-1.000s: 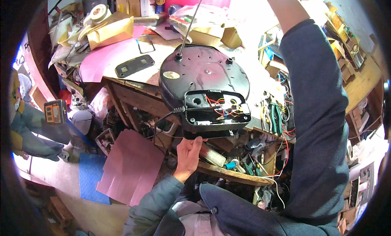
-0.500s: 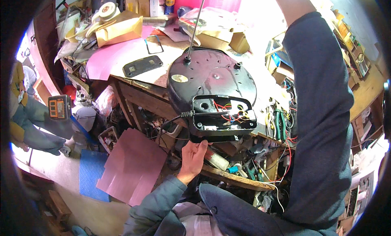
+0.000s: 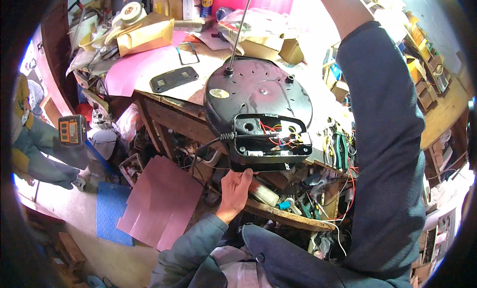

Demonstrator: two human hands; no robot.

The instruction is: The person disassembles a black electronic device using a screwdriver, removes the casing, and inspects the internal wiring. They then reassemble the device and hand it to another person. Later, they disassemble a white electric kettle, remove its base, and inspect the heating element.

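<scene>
A round black appliance lies with its vented underside up at the bench edge, a thin metal rod rising from it. Its front compartment is open, showing red, yellow and blue wires, with a black cord leaving at the left. My left hand grips the housing's near lower edge, thumb up, fingers partly hidden under it. My right arm reaches up past the top of the picture; its hand is out of sight. A vented black plate lies behind, left of the appliance, and green-handled pliers lie at its right.
The cluttered wooden bench holds pink sheet, cartons and wires. A lower shelf holds tools. A pink board and blue sheet lie on the floor. At far left stands another person, beside an orange-and-black case.
Since one second ago the view has shifted, putting the appliance slightly further right. In the last half second my right arm has moved a little leftward; my left hand keeps its grip.
</scene>
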